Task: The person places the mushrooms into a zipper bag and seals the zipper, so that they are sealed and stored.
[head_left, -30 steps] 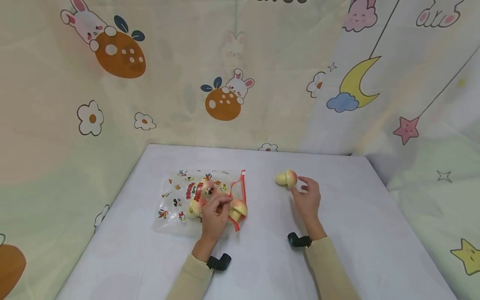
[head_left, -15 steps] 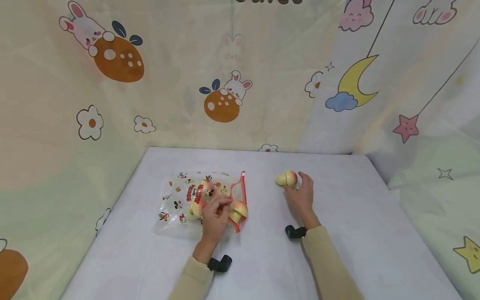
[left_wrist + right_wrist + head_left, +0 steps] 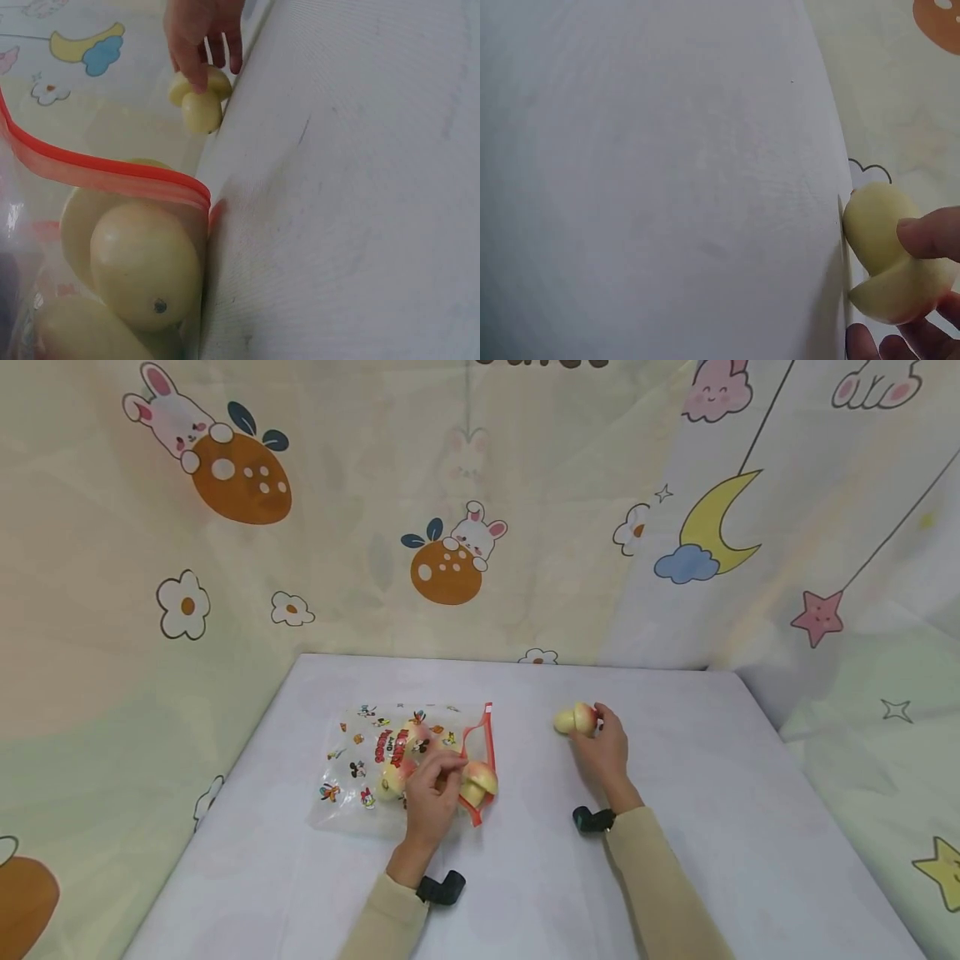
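Observation:
A toy mushroom point(image 3: 576, 719) with a pale yellow stem and pink-tinged cap lies on its side at the table's back right. My right hand point(image 3: 604, 750) holds it by the cap, thumb on the near side and fingers round the far side. In the right wrist view the thumb point(image 3: 934, 234) presses on the mushroom point(image 3: 881, 225). On the left lies a clear zip bag point(image 3: 337, 806) with cartoon prints and a red zip edge. My left hand point(image 3: 432, 789) pinches the bag at its mouth. Another mushroom point(image 3: 477, 782) sits in the opening, with several more deeper inside.
The white table point(image 3: 525, 877) reaches back to a hanging cloth point(image 3: 360, 527) printed with rabbits, flowers and a moon. Black wrist cameras point(image 3: 441, 887) sit on both wrists. The bag's red edge point(image 3: 112, 169) rises in front of the left wrist camera.
My right hand moves left and its fingers close round the mushroom's cap. The left hand stays at the bag's mouth, and the view shifts slightly.

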Demonstrator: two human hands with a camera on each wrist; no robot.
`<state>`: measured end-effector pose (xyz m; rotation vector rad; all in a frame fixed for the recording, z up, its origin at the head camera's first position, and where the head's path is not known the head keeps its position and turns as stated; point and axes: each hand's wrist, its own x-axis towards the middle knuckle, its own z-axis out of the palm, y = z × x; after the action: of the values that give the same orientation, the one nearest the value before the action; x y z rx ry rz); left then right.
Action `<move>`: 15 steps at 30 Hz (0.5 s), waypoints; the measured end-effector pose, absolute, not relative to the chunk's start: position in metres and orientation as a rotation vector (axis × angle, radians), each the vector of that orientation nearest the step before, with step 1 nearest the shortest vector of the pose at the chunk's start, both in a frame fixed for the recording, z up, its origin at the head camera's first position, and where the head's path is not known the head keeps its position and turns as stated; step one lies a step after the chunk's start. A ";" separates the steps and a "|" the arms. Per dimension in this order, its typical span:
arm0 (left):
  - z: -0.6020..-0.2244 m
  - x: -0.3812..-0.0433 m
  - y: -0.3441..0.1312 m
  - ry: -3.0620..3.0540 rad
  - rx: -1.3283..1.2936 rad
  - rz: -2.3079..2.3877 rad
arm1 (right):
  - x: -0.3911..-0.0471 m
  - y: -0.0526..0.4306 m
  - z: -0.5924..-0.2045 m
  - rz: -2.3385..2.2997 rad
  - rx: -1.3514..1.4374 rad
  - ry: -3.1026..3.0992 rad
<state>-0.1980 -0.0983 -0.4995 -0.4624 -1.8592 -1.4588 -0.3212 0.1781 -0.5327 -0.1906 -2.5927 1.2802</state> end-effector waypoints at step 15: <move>-0.497 -0.198 -0.096 -1.858 -0.458 -1.460 | -0.289 0.163 -0.540 1.472 -0.194 -2.512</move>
<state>-0.1978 -0.0965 -0.4966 -0.4584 -1.8577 -1.4596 -0.2886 0.1625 -0.5401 -0.1940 -2.5119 1.4721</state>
